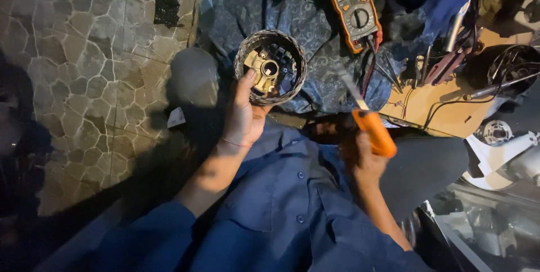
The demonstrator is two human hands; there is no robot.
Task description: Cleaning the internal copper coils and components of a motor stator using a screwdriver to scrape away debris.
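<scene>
While my left hand wraps its fingers around the lower rim of the round, wire-wound metal motor shell with a brass-coloured hub, holding it open-face up above my lap, my right hand is closed around the orange plastic handle of a flat-bladed tool, its blade angled up and left but apart from the shell. I judge the shell stiff and fairly heavy, with delicate windings, so the outer rim is the safest hold. Beyond it lies a patterned blue cloth carrying an orange multimeter with a dial; stone-patterned floor spreads to the left.
</scene>
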